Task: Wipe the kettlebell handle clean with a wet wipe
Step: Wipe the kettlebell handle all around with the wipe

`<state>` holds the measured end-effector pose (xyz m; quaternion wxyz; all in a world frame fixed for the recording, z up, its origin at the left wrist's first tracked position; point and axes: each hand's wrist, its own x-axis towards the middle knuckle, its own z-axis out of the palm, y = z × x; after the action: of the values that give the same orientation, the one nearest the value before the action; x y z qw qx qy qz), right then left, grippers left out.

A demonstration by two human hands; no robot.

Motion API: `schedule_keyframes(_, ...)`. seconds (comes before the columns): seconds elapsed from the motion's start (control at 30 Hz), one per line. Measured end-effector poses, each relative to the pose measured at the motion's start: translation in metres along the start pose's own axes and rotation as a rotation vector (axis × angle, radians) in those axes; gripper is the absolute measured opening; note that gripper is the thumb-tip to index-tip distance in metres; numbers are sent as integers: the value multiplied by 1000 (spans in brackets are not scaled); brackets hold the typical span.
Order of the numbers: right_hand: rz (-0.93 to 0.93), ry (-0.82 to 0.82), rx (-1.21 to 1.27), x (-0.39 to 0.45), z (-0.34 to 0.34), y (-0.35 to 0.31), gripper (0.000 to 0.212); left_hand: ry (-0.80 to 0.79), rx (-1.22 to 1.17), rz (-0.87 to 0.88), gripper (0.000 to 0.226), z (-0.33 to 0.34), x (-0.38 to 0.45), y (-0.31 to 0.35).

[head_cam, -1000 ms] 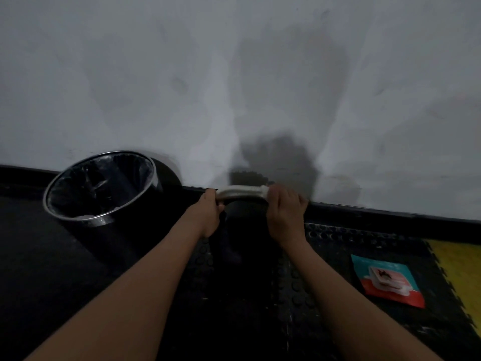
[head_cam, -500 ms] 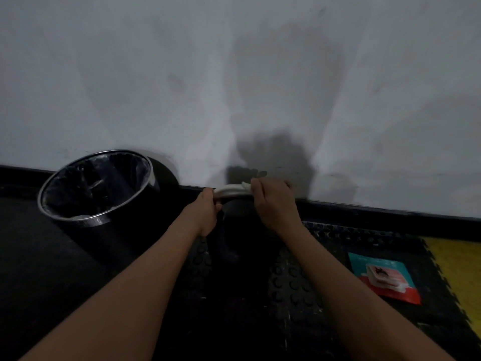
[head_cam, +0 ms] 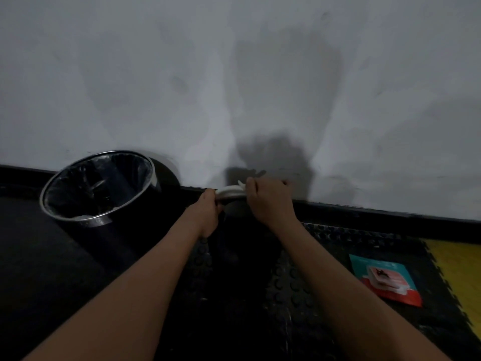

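A black kettlebell (head_cam: 242, 246) stands on the dark studded floor mat close to the wall, its body hard to make out in the dim light. A white wet wipe (head_cam: 230, 192) lies wrapped over the top of its handle. My left hand (head_cam: 208, 214) grips the left end of the handle. My right hand (head_cam: 268, 201) is curled over the handle's right part and holds the wipe against it, with a corner of the wipe sticking up beside the knuckles.
A black bin (head_cam: 100, 194) with a metal rim and a dark liner stands at the left against the wall. A teal and red wet wipe pack (head_cam: 385, 280) lies on the mat at the right, beside a yellow mat tile (head_cam: 460, 277).
My right hand has slid leftward along the handle with the wipe, so less white shows between the hands. My left hand has stayed in place.
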<state>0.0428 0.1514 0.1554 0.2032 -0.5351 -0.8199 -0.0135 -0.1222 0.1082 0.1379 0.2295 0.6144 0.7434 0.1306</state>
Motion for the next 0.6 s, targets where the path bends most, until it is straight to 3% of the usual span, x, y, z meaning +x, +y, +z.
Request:
schedule_keyframes(0.13, 100, 266, 116, -28, 30, 19, 21, -5, -9, 0, 40, 0, -1, 0)
schedule_keyframes(0.3, 240, 309, 303, -33, 30, 24, 25, -8, -17, -2, 40, -2, -2, 1)
schedule_keyframes(0.37, 326, 162, 357, -21, 23, 25, 30, -7, -18, -6, 40, -2, -2, 1)
schedule_keyframes(0.4, 325, 5, 283, -13, 16, 27, 29, -7, -16, -11, 41, -2, -2, 2)
schedule_keyframes(0.5, 131, -317, -4, 10, -3, 27, 27, -5, -14, -16, 41, -1, -2, 3)
schedule_keyframes(0.6, -71, -198, -136, 9, -4, 9, 27, -9, -13, -21, 43, -2, -2, 4)
